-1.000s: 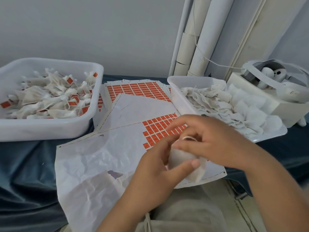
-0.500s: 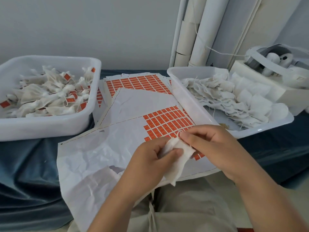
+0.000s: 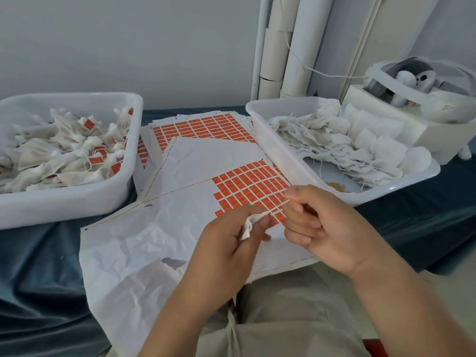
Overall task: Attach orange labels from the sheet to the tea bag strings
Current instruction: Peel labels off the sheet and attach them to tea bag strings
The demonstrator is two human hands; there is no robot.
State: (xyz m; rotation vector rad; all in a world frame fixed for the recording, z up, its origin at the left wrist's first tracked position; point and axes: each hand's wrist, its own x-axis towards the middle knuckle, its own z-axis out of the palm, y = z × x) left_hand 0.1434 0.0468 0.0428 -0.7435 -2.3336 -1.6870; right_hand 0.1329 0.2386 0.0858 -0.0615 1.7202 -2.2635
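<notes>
The left hand point(image 3: 229, 246) is raised over the lap with its back to the camera, thumb and curled fingers pinching a small bunched white tea bag point(image 3: 249, 224) so that only its crumpled top shows. The right hand point(image 3: 327, 233) sits just beside it, palm turned inward, fingers curled, with thumb and forefinger nipping the free end of the bag's string point(image 3: 277, 208). The pale, thin string runs taut and slightly uphill between the two hands. Both hands hover above the near right part of the label sheet point(image 3: 167, 228), a crumpled white backing sheet lying on the blue cloth point(image 3: 38, 266) and overhanging the person's lap. Its remaining orange labels point(image 3: 247, 184) form a block just beyond the fingers, and the hands cover the block's near edge. A second sheet point(image 3: 203, 126) full of orange rows lies behind, partly under the first. On the left stands a white tub point(image 3: 77, 204) heaped with labelled tea bags point(image 3: 77, 150). On the right, a second white tub point(image 3: 280, 153) holds unlabelled tea bags point(image 3: 347, 148), its near corner touching the sheets. White tubes point(image 3: 296, 47) lean against the wall behind.
</notes>
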